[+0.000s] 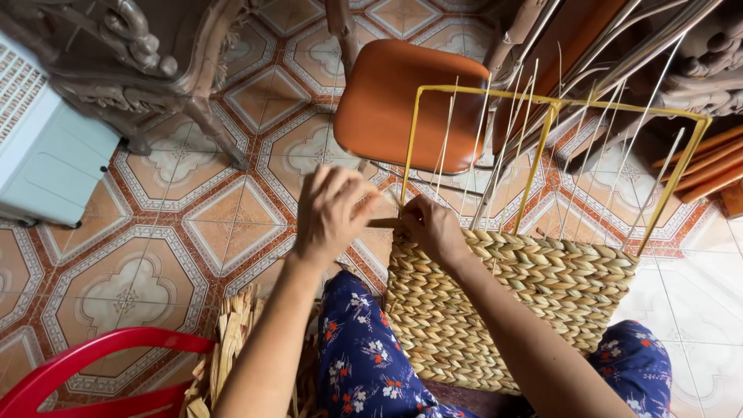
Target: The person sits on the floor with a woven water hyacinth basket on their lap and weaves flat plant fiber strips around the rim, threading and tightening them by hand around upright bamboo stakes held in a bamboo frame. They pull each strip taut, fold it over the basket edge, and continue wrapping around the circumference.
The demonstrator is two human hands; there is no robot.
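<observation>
The half-woven basket (511, 310) rests on my lap, over the blue floral trousers (360, 364). Its lower part is a dense braid of pale fibre; above that, the yellow wire frame (542, 147) stands bare, with thin upright stakes (495, 162) rising through it.

Handling judgement: the woven wall looks light and slightly springy, the frame stiff, the stakes thin and easily kinked. I judge the frame corner or the finished braid the safe places to grip; the stakes are not.

At the basket's top left corner, my left hand (333, 213) is curled, fingers closed around a flat brown fibre strand (385, 223). My right hand (433, 228) is just beside it, fingers bent down onto the braid edge and touching the same strand; I cannot tell how firmly it pinches.

Left of the basket, loose dried fibre (228, 340) lies by a red plastic rim (93, 364). Beyond the basket stands an orange chair seat (395, 101) on the patterned tile floor (193, 224).
</observation>
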